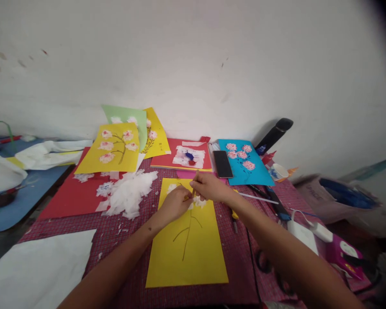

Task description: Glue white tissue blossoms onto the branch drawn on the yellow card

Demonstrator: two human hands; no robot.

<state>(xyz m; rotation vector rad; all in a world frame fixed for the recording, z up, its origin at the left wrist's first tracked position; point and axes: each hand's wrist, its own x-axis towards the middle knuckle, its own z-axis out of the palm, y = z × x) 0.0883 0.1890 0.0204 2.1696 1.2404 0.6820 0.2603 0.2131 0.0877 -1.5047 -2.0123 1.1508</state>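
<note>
Both of my hands meet over the upper part of a yellow sheet of paper (186,272), which has a thin brown branch drawn on it. My right hand (209,187) pinches a short tan stick-like piece (194,189), whose exact kind does not show. Right beside it, my left hand (176,201) is closed with its fingertips together at the lower end of that piece; what it holds is hidden. White tissue tufts (199,202) lie on the sheet just beneath my fingers and are partly covered by them.
A heap of torn white tissue (128,195) lies on red paper at left. Finished flower pictures on yellow (116,143) and blue (238,174) sheets stand behind, near a phone (222,164) and a paint-smeared pad (189,157). White paper (41,266), a power adapter (302,236) and cables flank the table.
</note>
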